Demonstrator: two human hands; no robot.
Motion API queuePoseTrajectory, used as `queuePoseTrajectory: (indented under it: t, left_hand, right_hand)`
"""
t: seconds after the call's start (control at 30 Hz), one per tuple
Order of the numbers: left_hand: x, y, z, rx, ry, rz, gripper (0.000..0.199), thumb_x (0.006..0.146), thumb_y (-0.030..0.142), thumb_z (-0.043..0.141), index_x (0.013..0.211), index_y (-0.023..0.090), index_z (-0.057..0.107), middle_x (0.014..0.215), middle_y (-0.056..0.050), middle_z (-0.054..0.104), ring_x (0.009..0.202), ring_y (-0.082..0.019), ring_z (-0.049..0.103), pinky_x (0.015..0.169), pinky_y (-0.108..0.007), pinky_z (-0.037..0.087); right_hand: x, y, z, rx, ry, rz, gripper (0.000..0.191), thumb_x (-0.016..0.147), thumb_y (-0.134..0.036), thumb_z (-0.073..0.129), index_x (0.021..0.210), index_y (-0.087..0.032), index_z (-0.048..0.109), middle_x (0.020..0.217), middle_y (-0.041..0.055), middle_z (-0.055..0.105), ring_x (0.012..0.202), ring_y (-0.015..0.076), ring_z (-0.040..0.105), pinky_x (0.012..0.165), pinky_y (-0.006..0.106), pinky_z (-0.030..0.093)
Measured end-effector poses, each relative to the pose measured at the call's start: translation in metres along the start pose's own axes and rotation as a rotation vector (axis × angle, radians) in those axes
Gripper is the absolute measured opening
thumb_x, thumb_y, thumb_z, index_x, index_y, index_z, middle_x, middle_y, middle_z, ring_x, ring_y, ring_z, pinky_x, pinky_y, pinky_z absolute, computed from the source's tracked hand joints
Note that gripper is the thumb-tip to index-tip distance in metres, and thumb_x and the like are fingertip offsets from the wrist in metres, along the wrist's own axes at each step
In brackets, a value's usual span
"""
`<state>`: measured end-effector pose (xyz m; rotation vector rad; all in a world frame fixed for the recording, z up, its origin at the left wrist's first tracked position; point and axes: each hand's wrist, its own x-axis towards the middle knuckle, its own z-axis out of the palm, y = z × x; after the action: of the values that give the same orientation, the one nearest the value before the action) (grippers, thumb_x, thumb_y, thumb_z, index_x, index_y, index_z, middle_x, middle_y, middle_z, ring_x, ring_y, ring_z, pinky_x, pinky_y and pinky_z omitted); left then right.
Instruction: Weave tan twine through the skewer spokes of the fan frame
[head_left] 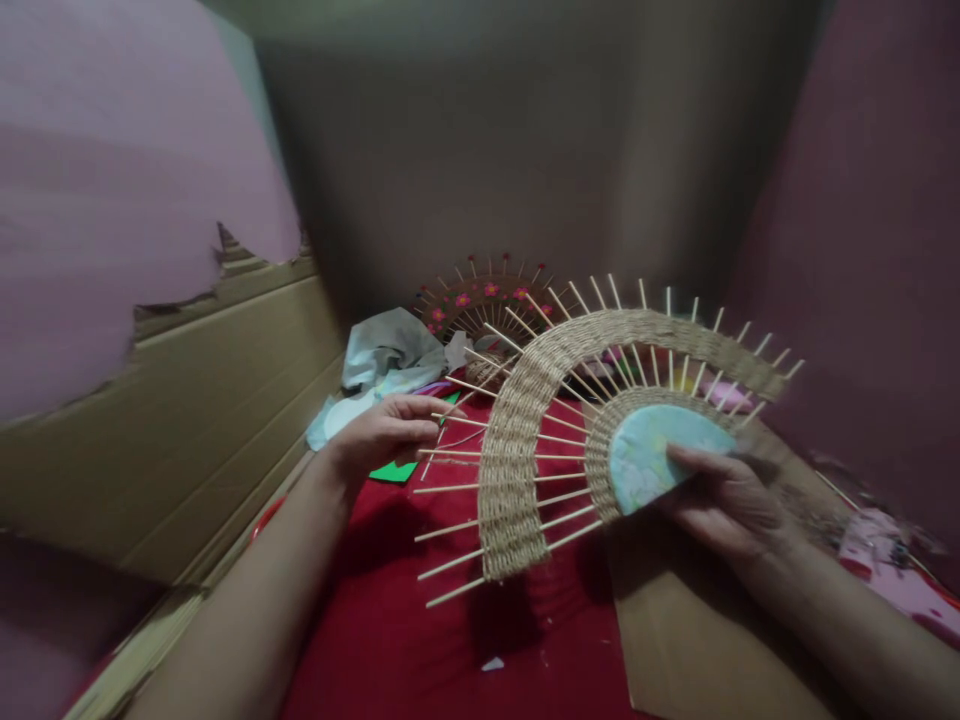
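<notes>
A half-round woven fan of pale sticks and twisted natural cord fills the middle of the view, held up above a red surface. My right hand grips it at the base, thumb on the light blue fabric half-disc and fingers behind. Two woven bands cross the sticks, with a gap of bare sticks between them. At the left stick tips is my left hand, its fingers drawn together. A thin strand shows near those fingertips; whether they pinch it or a stick is unclear.
A red cloth covers the work surface, with a cardboard sheet at right. Behind stands another fan with pink flowers, beside a crumpled grey bag. Green paper lies near my left hand. A cardboard panel borders the left.
</notes>
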<state>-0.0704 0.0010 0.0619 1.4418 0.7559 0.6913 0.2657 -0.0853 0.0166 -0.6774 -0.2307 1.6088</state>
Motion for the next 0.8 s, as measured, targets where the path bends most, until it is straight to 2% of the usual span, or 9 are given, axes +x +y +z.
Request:
queuePoseTrajectory:
  t: [0.07,0.23,0.33,0.43,0.6,0.8]
  left_hand:
    - [0.005,-0.005,0.005,-0.019,0.002,0.003,0.030,0.066,0.020,0.069,0.095,0.014,0.066,0.045,0.006,0.045,0.037,-0.003,0.038,0.034,-0.014,0.026]
    - [0.014,-0.012,0.030,0.104,-0.018,-0.036,0.043,0.070,0.021,0.067,0.112,0.015,0.060,0.051,0.003,0.055,0.041,-0.004,0.044,0.041,-0.016,0.034]
    - [0.015,-0.010,0.041,0.140,0.065,0.022,0.044,0.069,0.024,0.068,0.111,0.015,0.061,0.067,-0.003,0.063,0.054,-0.009,0.054,0.052,-0.021,0.043]
    - [0.014,-0.005,0.046,0.236,0.148,0.122,0.039,0.067,0.026,0.070,0.104,0.015,0.065,0.083,-0.007,0.066,0.065,-0.013,0.058,0.056,-0.023,0.045]
    - [0.015,-0.006,0.053,0.389,0.230,0.195,0.037,0.073,0.027,0.062,0.108,0.016,0.063,0.080,-0.006,0.066,0.066,-0.015,0.057,0.056,-0.024,0.045]
    - [0.014,-0.023,0.069,0.629,0.266,0.293,0.040,0.078,0.021,0.053,0.118,0.018,0.056,0.083,-0.004,0.065,0.068,-0.014,0.056,0.062,-0.026,0.046]
  right_hand:
    - [0.000,0.002,-0.001,0.009,0.008,-0.021,0.039,0.062,0.003,0.055,0.095,-0.018,0.061,0.078,0.0058,0.070,0.077,0.0208,0.066,0.079,0.036,0.054]
    - [0.000,0.006,0.002,0.052,0.035,-0.090,0.043,0.064,0.005,0.052,0.101,-0.016,0.058,0.081,0.0036,0.069,0.071,0.0165,0.066,0.080,0.035,0.054]
    - [0.000,0.008,0.001,0.056,0.035,-0.095,0.047,0.062,0.007,0.052,0.103,-0.017,0.058,0.079,0.0011,0.069,0.067,0.0150,0.066,0.078,0.031,0.055]
    - [-0.001,0.009,-0.001,0.038,-0.001,-0.086,0.051,0.062,0.007,0.054,0.105,-0.020,0.058,0.080,-0.0003,0.069,0.063,0.0140,0.065,0.075,0.030,0.055]
    - [-0.003,0.011,0.005,0.054,-0.028,-0.061,0.049,0.067,0.004,0.053,0.109,-0.022,0.057,0.086,0.0010,0.070,0.075,0.0178,0.066,0.075,0.034,0.056]
    - [-0.007,0.028,0.013,0.154,0.123,0.036,0.035,0.078,-0.004,0.049,0.107,-0.022,0.057,0.087,0.0018,0.069,0.085,0.0176,0.065,0.080,0.036,0.054]
